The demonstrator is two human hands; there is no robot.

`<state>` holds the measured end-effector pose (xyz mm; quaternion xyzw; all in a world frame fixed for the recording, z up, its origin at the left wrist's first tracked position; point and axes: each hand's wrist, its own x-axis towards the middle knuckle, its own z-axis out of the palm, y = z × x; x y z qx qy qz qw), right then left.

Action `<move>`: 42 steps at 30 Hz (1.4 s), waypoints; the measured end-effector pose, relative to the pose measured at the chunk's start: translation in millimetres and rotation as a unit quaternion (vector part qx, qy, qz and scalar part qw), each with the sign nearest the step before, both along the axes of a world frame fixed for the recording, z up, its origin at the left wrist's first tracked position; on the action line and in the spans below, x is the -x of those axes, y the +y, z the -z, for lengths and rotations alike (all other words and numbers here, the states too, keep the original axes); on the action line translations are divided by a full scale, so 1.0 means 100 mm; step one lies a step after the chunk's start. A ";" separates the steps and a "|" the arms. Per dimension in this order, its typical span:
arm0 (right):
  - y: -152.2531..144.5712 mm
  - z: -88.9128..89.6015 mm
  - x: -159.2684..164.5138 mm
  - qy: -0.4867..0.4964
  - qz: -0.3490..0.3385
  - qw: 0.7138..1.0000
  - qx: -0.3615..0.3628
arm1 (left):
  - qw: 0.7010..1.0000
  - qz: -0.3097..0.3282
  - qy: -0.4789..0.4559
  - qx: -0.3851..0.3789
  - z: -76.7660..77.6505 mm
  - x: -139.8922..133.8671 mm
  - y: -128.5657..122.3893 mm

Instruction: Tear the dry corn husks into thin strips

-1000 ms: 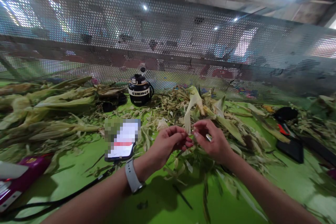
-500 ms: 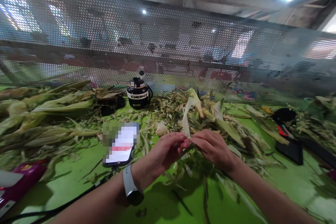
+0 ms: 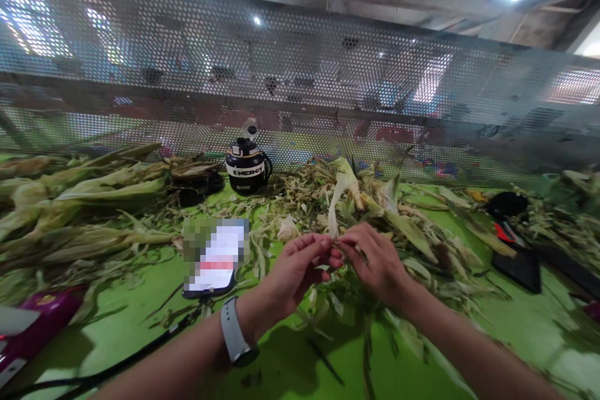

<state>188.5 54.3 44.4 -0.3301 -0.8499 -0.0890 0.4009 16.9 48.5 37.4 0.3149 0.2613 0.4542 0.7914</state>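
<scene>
The left hand (image 3: 302,272) and right hand (image 3: 377,265) are narrowed near a pale cornhusk (image 3: 333,212); whether anything is gripped cannot be told.

Green tabletop (image 3: 152,278), littered with husk scraps (image 3: 257,250). Large corn husks (image 3: 107,190) piled toward far left corner. Black jug (image 3: 245,181), lettered ENERGY, upright near far edge, left of middle. Heap of torn husk strips (image 3: 312,190) beside it, toward middle of far edge. Lit smartphone (image 3: 215,259) left of center. Purple device (image 3: 49,307) toward near left corner, black cable (image 3: 162,335) running beside it. Dark flat slab (image 3: 518,270) toward right edge.
</scene>
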 end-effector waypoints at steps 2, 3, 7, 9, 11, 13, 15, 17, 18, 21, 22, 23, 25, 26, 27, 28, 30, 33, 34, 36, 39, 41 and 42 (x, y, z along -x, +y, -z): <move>-0.02 0.01 0.03 0.056 0.001 0.997 0.062 | 0.999 -0.014 0.022 -0.026 0.00 0.00 -0.01; -0.03 0.02 0.04 0.088 0.001 0.991 0.098 | 0.999 -0.020 0.031 -0.035 0.00 -0.01 -0.01; -0.05 0.01 0.05 0.170 -0.018 0.962 0.212 | 0.995 -0.026 0.068 -0.061 -0.03 -0.02 -0.02; -0.05 0.00 0.04 0.163 -0.025 0.961 0.222 | 0.992 -0.021 0.091 -0.084 -0.03 -0.03 -0.01; -0.04 -0.01 0.04 0.149 -0.027 0.967 0.206 | 0.987 -0.018 0.119 -0.110 -0.02 -0.03 0.00; -0.03 0.00 0.04 0.143 -0.027 0.972 0.183 | 0.981 -0.017 0.141 -0.132 -0.01 -0.03 0.02; -0.01 0.01 0.04 0.153 -0.022 0.973 0.170 | 0.977 -0.020 0.153 -0.145 0.01 -0.04 0.04; 0.00 0.03 0.04 0.167 -0.011 0.971 0.170 | 0.976 -0.022 0.156 -0.148 0.04 -0.05 0.06; 0.01 0.03 0.03 0.169 -0.003 0.971 0.170 | 0.977 -0.022 0.157 -0.145 0.06 -0.05 0.06; 0.02 -0.01 -0.01 0.159 0.032 0.974 0.156 | 0.979 -0.015 0.165 -0.122 0.10 -0.05 0.08; 0.02 -0.03 -0.03 0.163 0.044 0.974 0.151 | 0.980 -0.014 0.166 -0.113 0.10 -0.04 0.08; 0.02 -0.05 -0.04 0.175 0.055 0.972 0.148 | 0.981 -0.016 0.165 -0.105 0.09 -0.04 0.08; 0.03 -0.08 -0.06 0.203 0.068 0.965 0.152 | 0.982 -0.032 0.160 -0.093 0.06 -0.03 0.08; 0.03 -0.08 -0.06 0.202 0.068 0.964 0.162 | 0.982 -0.043 0.158 -0.088 0.04 -0.02 0.07; 0.03 -0.08 -0.07 0.189 0.065 0.965 0.171 | 0.983 -0.054 0.157 -0.084 0.02 -0.02 0.06; 0.04 -0.08 -0.07 0.164 0.058 0.970 0.173 | 0.983 -0.062 0.155 -0.078 0.01 -0.02 0.06; 0.05 -0.05 -0.07 0.082 0.028 0.988 0.128 | 0.984 -0.071 0.148 -0.068 -0.01 -0.02 0.04; 0.07 -0.01 -0.09 -0.053 -0.023 0.998 -0.022 | 0.988 -0.064 0.127 -0.055 0.01 -0.02 0.03; 0.07 0.00 -0.09 -0.083 -0.031 0.994 -0.059 | 0.990 -0.058 0.120 -0.052 0.01 -0.02 0.03; 0.08 0.01 -0.10 -0.103 -0.030 0.990 -0.090 | 0.992 -0.045 0.110 -0.044 0.03 -0.02 0.03; 0.08 -0.01 -0.08 -0.092 -0.035 0.991 -0.086 | 0.994 -0.035 0.102 -0.029 0.04 -0.02 0.03; 0.06 -0.02 -0.07 -0.092 -0.041 0.991 -0.084 | 0.995 -0.034 0.095 -0.019 0.04 -0.03 0.02; 0.05 -0.02 -0.07 -0.096 -0.041 0.991 -0.087 | 0.995 -0.034 0.092 -0.016 0.03 -0.03 0.02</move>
